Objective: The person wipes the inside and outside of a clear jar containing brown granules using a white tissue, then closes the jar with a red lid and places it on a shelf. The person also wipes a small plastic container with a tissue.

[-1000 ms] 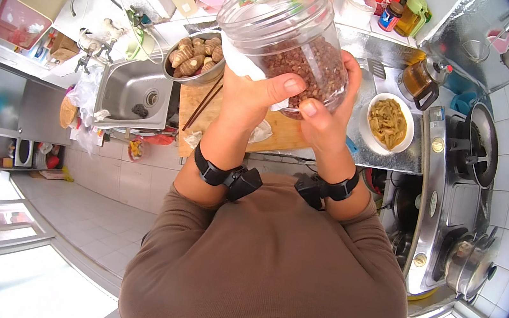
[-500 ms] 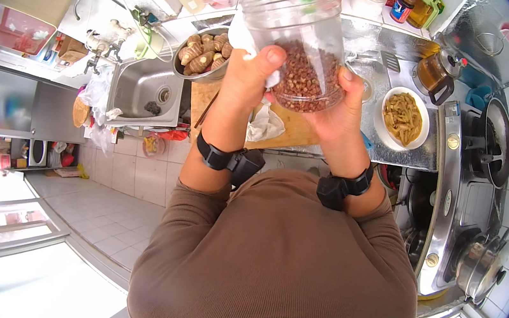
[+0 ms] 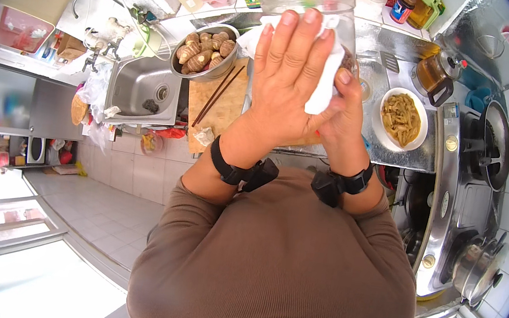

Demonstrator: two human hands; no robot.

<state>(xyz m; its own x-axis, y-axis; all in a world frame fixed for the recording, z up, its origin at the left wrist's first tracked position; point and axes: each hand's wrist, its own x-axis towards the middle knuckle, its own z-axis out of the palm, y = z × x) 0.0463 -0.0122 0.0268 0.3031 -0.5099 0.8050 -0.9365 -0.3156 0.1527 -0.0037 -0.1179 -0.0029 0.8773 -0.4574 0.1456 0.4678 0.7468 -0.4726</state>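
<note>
In front of me I hold up a clear, wide-mouthed plastic jar (image 3: 314, 1) with ridged neck threads. My right hand (image 3: 346, 110) grips its lower right side, thumb up along the wall. Reddish-brown grains show only as a sliver near that thumb; the rest is hidden. My left hand (image 3: 286, 73) lies flat against the jar, fingers stretched upward, pressing a white cloth or paper towel (image 3: 322, 94) to its side. Below and left, a pair of dark chopsticks (image 3: 219, 96) rests on a wooden cutting board (image 3: 204, 98).
A metal bowl of taro (image 3: 204, 53) stands beside the steel sink (image 3: 123, 90). On the right are a white dish of cooked strips (image 3: 402, 117), a glass pot of brown liquid (image 3: 436, 70) and a stove with a pan (image 3: 494, 142). Bottles and jars (image 3: 403, 8) line the back ledge.
My left hand has moved from the jar's left side to lie flat over the white cloth across its front, hiding most of the grains. The chopsticks and board's left part are now uncovered.
</note>
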